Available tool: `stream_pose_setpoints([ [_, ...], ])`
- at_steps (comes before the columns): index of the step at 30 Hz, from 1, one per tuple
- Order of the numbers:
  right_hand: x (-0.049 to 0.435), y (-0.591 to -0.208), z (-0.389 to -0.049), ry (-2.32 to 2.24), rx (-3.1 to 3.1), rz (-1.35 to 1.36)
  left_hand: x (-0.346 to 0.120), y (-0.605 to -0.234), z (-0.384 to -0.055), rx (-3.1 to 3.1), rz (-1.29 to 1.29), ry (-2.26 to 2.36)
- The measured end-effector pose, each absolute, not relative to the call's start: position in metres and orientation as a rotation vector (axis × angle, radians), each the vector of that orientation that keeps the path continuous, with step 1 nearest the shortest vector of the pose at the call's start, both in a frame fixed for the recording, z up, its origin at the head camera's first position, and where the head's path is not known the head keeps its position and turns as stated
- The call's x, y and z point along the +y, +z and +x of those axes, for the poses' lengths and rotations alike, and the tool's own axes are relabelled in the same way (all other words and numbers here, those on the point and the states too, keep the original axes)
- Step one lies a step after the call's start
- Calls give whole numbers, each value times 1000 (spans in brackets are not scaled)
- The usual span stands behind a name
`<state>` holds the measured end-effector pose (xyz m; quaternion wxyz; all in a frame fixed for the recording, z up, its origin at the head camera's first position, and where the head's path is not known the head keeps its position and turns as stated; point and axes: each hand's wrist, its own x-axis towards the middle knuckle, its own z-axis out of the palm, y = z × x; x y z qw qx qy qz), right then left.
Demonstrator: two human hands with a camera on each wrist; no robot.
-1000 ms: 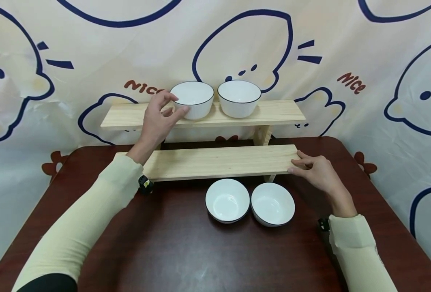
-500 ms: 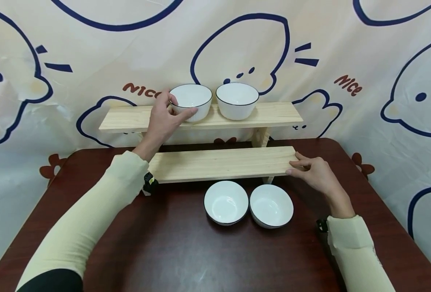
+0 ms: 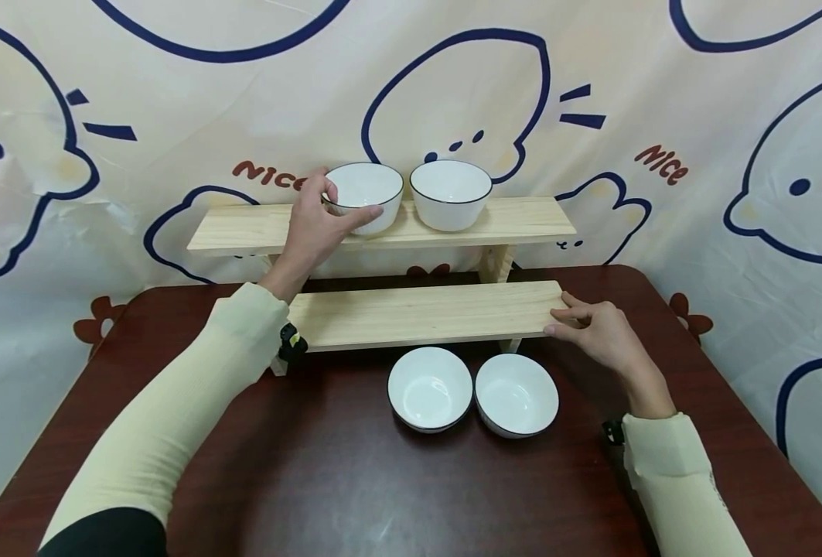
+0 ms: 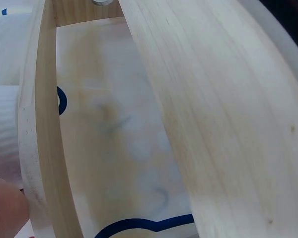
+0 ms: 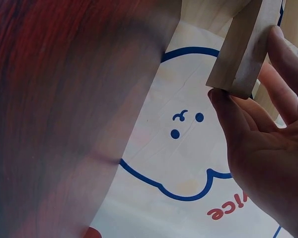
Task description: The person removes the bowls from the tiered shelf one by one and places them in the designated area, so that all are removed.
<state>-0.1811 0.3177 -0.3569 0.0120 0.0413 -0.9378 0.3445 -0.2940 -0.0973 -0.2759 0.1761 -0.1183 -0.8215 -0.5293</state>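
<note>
On the upper board (image 3: 243,226) of a two-tier wooden shelf, two white bowls with dark rims stand side by side. My left hand (image 3: 315,224) grips the left bowl (image 3: 369,189), its thumb across the front and its fingers at the rim. The right bowl (image 3: 451,193) stands close beside it. At the right end of the lower board (image 3: 424,313), my right hand (image 3: 602,333) pinches the corner between thumb and fingers. The right wrist view shows this hand (image 5: 268,144) around the board end (image 5: 238,64). In the left wrist view, a fingertip (image 4: 7,208) shows beside the white bowl (image 4: 4,134).
Two more white bowls, a left one (image 3: 430,391) and a right one (image 3: 517,396), sit on the dark brown table (image 3: 327,480) in front of the shelf. A printed cloth (image 3: 243,108) hangs behind. The shelf's right support (image 3: 496,264) stands between the boards.
My left hand has closed in around the left bowl, its thumb reaching farther across the front. The bowl keeps its place on the board. My right hand stays at the board's end.
</note>
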Motion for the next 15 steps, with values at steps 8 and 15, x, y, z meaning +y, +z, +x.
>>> stream_pose_setpoints([
  [8,318,-358,-181,1076,-2913,130,-98,-277,-294,-2316,-299,-1537],
  [15,320,-359,-182,1077,-2911,129,-99,-276,-288,-2344,-261,-1558],
])
